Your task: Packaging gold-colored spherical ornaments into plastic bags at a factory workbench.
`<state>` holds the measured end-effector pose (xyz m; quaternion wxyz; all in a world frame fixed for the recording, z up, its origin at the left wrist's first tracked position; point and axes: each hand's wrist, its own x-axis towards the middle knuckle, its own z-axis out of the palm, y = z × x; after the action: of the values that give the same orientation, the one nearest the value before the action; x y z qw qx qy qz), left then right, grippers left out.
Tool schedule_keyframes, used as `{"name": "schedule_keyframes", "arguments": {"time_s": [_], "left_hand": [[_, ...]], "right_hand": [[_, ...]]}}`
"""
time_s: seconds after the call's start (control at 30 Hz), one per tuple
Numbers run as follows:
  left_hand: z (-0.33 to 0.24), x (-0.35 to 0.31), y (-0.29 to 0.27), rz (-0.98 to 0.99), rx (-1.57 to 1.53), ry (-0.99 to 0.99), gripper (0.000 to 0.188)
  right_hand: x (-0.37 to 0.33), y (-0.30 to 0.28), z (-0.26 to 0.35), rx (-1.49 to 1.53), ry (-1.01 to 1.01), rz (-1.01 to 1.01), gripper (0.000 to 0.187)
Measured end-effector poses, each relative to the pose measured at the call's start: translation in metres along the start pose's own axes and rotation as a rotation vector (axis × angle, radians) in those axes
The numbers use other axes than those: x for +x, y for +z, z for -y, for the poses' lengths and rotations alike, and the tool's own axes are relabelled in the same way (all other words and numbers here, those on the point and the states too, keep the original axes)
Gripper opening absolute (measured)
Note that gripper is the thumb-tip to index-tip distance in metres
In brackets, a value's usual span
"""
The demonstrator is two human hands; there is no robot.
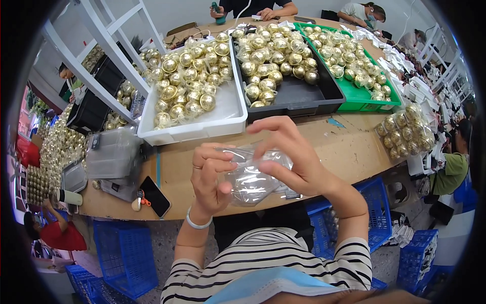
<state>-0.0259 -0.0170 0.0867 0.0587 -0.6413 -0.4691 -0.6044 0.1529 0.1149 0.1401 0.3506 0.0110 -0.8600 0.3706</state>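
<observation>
In front of my body, over the near edge of the table, I hold a clear plastic box (251,186) that bends the light in bright streaks. My left hand (206,175) has its fingers curled on the box's left side. From the right, my right hand (297,158) arches over it, thumb and a finger closed at its upper edge and the other fingers lifted. No ball shows inside the box. Just beyond my hands stand a white tray (195,133) and a black tray (298,109), both holding gold balls in clear wrapping.
A green tray (364,105) of gold balls stands at the far right, near a filled clear pack (405,130). Clear plastic boxes (114,154) are stacked left, beside a black phone (155,196). Blue crates (125,256) sit on the floor. A co-worker (260,7) works across the table.
</observation>
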Motion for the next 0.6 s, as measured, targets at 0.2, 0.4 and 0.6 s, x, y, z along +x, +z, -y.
{"name": "schedule_keyframes", "arguments": {"time_s": [0.2,0.4,0.6], "left_hand": [[-0.010,0.007,0.001,0.065,0.000,-0.076,0.025],[-0.014,0.013,-0.006,0.127,-0.043,-0.116,0.019],[-0.012,0.016,-0.003,0.060,-0.089,0.081,0.014]], "right_hand": [[0.002,-0.015,-0.009,0.405,0.349,0.300,0.012],[0.012,-0.029,0.006,-0.110,-0.109,0.209,0.014],[0.008,-0.015,0.022,-0.311,-0.169,0.042,0.020]]}}
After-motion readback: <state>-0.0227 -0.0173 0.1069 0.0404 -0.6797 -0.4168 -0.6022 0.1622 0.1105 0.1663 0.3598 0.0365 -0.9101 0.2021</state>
